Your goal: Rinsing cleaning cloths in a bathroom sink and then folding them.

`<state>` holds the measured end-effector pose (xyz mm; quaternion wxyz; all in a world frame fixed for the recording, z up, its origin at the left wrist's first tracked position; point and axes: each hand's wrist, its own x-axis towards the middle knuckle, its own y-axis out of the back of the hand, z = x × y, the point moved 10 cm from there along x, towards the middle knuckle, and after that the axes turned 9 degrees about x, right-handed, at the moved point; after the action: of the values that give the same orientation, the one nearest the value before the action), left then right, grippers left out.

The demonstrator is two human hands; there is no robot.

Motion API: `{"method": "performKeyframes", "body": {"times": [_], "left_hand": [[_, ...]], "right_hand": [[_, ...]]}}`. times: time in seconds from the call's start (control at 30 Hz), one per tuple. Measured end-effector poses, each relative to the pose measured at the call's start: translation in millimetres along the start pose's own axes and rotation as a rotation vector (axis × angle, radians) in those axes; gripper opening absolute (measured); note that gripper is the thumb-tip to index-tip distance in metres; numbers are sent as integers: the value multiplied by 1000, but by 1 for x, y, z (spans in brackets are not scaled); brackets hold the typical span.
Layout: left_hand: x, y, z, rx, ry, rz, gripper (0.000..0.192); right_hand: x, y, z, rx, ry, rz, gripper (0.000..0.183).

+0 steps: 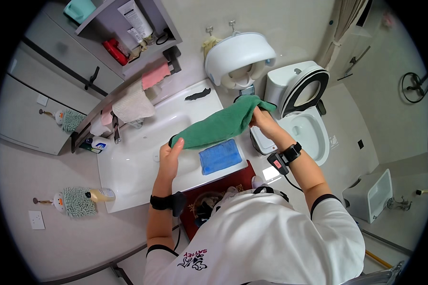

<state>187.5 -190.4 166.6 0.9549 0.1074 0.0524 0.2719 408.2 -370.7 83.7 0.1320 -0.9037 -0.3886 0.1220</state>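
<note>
A green cloth point(217, 124) with a dark edge is stretched between my two hands above the white washbasin point(128, 178). My left hand point(169, 156) pinches its left end, thumb on top. At the other end, my right hand point(262, 121) grips the cloth, and a corner hangs past the fingers toward the toilet. Below the green cloth, a folded blue cloth point(220, 157) lies on the basin's right front part. A crumpled black item point(198, 94) rests on the rear right of the basin top.
A chrome faucet point(116, 130), partly under a beige cloth point(133, 104), stands at the basin's back. A toilet point(303, 131) with raised lid is to the right, beside a white bin point(262, 140). A pump bottle point(103, 195) sits at the left edge. A red mat point(199, 194) lies below.
</note>
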Motion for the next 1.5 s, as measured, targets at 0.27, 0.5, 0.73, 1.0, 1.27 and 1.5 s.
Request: {"method": "performKeyframes", "body": {"times": [0.27, 0.5, 0.73, 1.0, 1.27, 1.5], "left_hand": [[-19, 3, 42, 54, -103, -124, 27], [-25, -2, 71, 181, -225, -120, 28], [-11, 10, 56, 304, -156, -45, 15], [1, 45, 43, 669, -205, 109, 21], [19, 66, 36, 93, -262, 129, 45], [24, 24, 1, -109, -63, -68, 56]], "right_hand": [[-8, 31, -17, -658, 82, 73, 39], [-13, 3, 32, 186, -159, -124, 38], [-49, -35, 50, 245, -254, -377, 52], [-87, -23, -18, -699, 100, -366, 51], [-127, -4, 22, -921, -89, -191, 35], [-136, 51, -24, -497, 154, -128, 21]]}}
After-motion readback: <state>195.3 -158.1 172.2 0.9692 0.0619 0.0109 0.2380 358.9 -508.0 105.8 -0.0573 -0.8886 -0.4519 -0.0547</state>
